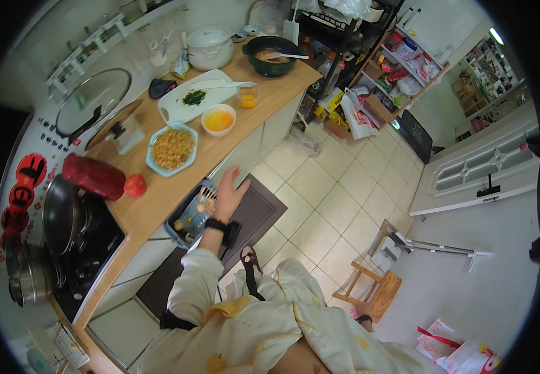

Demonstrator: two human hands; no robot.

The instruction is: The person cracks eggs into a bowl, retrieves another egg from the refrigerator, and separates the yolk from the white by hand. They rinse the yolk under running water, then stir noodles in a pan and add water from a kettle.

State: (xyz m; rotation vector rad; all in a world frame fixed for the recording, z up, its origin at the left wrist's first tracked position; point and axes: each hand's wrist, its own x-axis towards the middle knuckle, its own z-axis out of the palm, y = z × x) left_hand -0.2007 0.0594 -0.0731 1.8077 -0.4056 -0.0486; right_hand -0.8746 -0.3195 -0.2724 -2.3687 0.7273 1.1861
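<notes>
My left hand (229, 196), a dark band on its wrist, hovers empty beside the counter edge with fingers apart. Below it is a blue-grey bin (171, 232) holding eggshells, thin sticks and clear plastic. On the counter nearby stand a pale blue hexagonal bowl (151, 164) of yellow-brown grains and a white bowl (220, 133) of raw egg. My right hand (362, 309), also banded at the wrist, is low at my right side near a wooden stool (384, 296). Its fingers are too small and partly hidden to read.
A white cutting board (173, 107) carries chopped greens (194, 97) and a knife (236, 84). Behind are a clear cup (255, 101), a white pot (211, 57) and a dark green pot (259, 64). A red canister (94, 176) and a tomato (135, 186) stand near the stove (89, 268).
</notes>
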